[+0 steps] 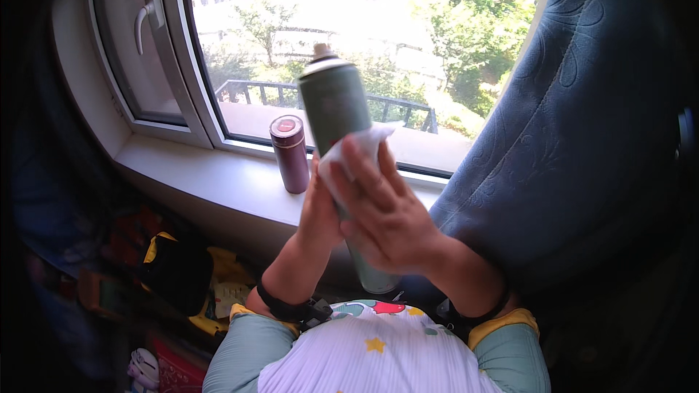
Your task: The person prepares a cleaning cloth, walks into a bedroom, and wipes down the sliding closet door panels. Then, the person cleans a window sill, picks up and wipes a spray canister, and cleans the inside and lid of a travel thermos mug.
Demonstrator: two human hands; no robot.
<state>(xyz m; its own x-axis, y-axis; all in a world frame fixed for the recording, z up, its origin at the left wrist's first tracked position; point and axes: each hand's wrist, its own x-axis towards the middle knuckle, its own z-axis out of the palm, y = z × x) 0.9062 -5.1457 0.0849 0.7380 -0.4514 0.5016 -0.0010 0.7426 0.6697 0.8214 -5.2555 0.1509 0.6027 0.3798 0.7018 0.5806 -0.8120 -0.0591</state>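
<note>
A green aerosol can point(336, 101) with a pale nozzle on top is held up before the window, tilted with its top towards the upper left. Behind the can, my left hand point(321, 210) grips it from the left side; most of those fingers are hidden. Against the can's near side my right hand point(390, 204) presses a white tissue or cloth point(341, 166), with the fingers spread over it. The can's lower end point(379, 278) shows beneath my right hand, above my lap.
A purple lidded tumbler point(292, 158) stands on the white windowsill point(218, 180). On the right hangs a blue curtain point(524, 174). The window handle point(143, 27) is at the upper left. Below the sill at left lie a black and yellow bag point(177, 273) and other clutter.
</note>
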